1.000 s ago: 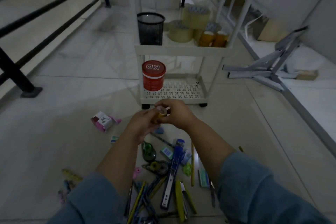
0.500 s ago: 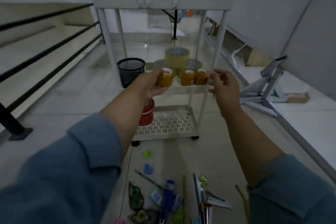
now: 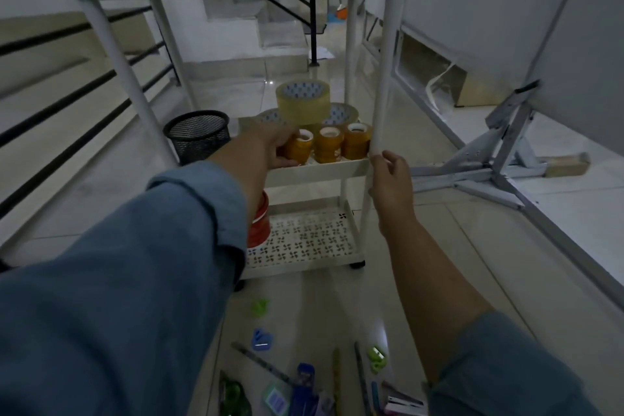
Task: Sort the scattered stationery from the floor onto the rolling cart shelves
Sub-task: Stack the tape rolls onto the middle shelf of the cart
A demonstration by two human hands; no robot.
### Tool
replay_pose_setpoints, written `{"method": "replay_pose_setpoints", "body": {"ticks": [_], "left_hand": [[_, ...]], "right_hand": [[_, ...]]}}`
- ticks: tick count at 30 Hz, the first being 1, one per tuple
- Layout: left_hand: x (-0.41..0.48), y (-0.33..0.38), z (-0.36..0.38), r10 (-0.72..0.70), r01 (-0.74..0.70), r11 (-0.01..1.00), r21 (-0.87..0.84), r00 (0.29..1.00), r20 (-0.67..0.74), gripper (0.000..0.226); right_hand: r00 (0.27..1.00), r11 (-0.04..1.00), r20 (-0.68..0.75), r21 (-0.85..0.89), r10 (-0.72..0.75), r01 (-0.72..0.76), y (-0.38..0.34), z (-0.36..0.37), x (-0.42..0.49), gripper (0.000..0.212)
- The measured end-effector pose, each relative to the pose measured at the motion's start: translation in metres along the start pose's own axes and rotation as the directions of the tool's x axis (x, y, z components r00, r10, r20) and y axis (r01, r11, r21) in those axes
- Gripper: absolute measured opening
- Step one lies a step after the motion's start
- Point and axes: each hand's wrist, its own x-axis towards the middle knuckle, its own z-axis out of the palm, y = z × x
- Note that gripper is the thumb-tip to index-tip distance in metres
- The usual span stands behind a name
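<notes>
Holding the small tape roll (image 3: 301, 146) at the cart's middle shelf (image 3: 320, 171), just beside two matching rolls (image 3: 330, 145), our left hand (image 3: 275, 149) curls round its side. We judge it light, stiff and smooth-skinned, likely to roll if laid sideways, so a grip across the outer wall suits. Our right hand (image 3: 388, 177) clasps the cart post (image 3: 381, 105).

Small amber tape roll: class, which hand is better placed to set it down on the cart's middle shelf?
Left. The left hand holds the tape roll at the middle shelf; the right hand grips the cart post.
</notes>
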Motion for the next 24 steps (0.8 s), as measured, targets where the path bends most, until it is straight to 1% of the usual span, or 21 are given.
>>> {"method": "replay_pose_setpoints", "body": {"ticks": [3, 6, 10, 13, 15, 17, 19, 22, 23, 24], "left_hand": [[0.009, -0.002, 0.002, 0.036, -0.035, 0.996, 0.078, 0.999, -0.008, 0.009], [0.012, -0.005, 0.002, 0.073, -0.069, 0.988, 0.14, 0.997, -0.024, 0.005], [0.012, -0.003, -0.002, 0.143, -0.118, 0.937, 0.33, 0.988, -0.054, 0.017], [0.011, -0.001, -0.006, 0.204, -0.17, 0.888, 0.428, 0.978, -0.033, 0.023], [0.007, 0.0, -0.007, 0.239, -0.201, 0.858, 0.473, 0.971, -0.022, 0.022], [0.005, 0.001, -0.009, 0.262, -0.221, 0.853, 0.473, 0.965, -0.021, 0.032], [0.004, 0.002, -0.011, 0.24, -0.196, 0.858, 0.475, 0.97, -0.033, 0.031], [-0.005, 0.003, -0.011, 0.155, -0.129, 0.871, 0.474, 0.988, -0.015, 0.016], [-0.008, 0.004, -0.01, 0.139, -0.118, 0.877, 0.467, 0.99, -0.011, 0.014], [-0.01, 0.004, -0.009, 0.131, -0.115, 0.889, 0.444, 0.991, -0.006, 0.018]], "right_hand": [[1.0, 1.0, -0.006, 0.009, 0.01, -0.01, 0.006, 0.001, 0.0, 0.041], [1.0, 1.0, 0.001, 0.004, 0.005, -0.005, 0.006, 0.001, 0.001, 0.04], [1.0, 1.0, 0.0, 0.012, -0.002, 0.002, 0.006, 0.002, 0.001, 0.039], [1.0, 1.0, -0.002, 0.015, -0.011, 0.011, 0.006, 0.004, -0.001, 0.036], [1.0, 1.0, -0.006, 0.012, -0.011, 0.011, 0.005, 0.004, -0.001, 0.036], [1.0, 1.0, -0.011, 0.009, -0.013, 0.013, 0.004, 0.003, -0.002, 0.036], [1.0, 1.0, -0.024, 0.003, -0.015, 0.015, 0.003, 0.003, -0.002, 0.036], [0.999, 1.0, -0.045, -0.012, -0.013, 0.012, 0.002, 0.004, -0.003, 0.036], [0.999, 1.0, -0.045, -0.015, -0.01, 0.01, 0.002, 0.004, -0.003, 0.036], [0.999, 1.0, -0.043, -0.019, -0.01, 0.01, 0.002, 0.004, -0.003, 0.035]]}}
